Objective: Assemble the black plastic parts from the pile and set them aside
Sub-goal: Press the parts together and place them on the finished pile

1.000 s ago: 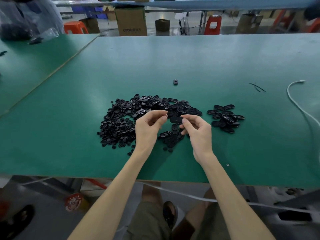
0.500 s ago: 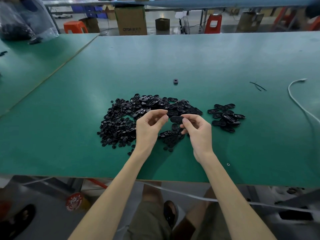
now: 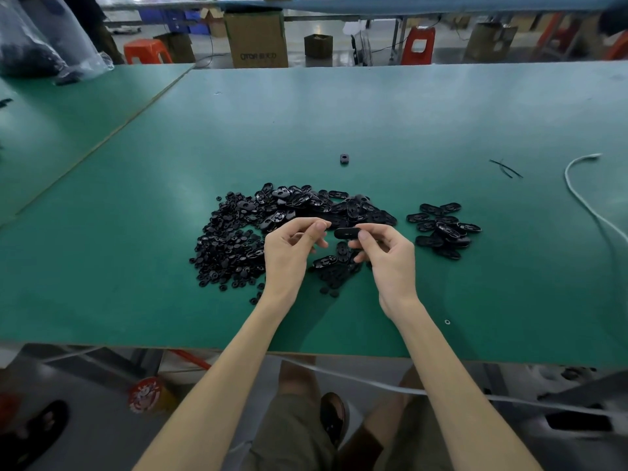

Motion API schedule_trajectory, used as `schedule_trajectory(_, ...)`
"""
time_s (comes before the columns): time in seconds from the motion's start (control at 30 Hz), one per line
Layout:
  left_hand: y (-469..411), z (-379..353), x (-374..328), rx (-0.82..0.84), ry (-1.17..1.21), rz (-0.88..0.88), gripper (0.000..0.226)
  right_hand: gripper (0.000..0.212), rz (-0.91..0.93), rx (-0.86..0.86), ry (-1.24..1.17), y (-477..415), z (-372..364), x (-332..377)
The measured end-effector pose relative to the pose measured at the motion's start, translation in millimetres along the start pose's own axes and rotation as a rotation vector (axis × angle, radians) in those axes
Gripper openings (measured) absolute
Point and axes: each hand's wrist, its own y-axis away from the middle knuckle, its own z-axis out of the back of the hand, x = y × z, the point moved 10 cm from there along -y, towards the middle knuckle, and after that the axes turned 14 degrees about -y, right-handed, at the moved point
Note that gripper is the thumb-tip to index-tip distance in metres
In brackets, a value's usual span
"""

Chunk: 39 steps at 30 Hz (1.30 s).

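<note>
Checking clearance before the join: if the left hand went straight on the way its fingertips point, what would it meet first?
Probably the black oval part pinched by the right hand, a short gap from the left hand; depth is unclear.

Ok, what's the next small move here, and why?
Probably bring the left hand across to the oval black part that the right hand pinches, to join them: the left fingers look pinched, perhaps on a small piece, with a gap between.

Pile (image 3: 272, 232) mid-table (image 3: 136, 300) — smaller heap (image 3: 443, 229) right, lone part (image 3: 344, 159) behind
</note>
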Motion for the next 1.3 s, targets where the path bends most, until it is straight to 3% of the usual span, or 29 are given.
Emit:
schedule_trajectory(0.37, 2, -11, -6, 0.076, -0.078, -0.044, 0.018, 0.011, 0.014, 0.012, -0.075, 1, -3, 5)
schedule_trajectory(0.6, 3, -11, -9, 0.079, -0.120, -0.040, 0.005, 0.015, 0.026, 0.030, -0.085, 1, -3, 6)
schedule_trajectory(1.3, 7, -17, -21, 0.069, -0.406, -0.109, 0.011, 0.013, 0.006, 0.087, -0.079, 3, -10, 6)
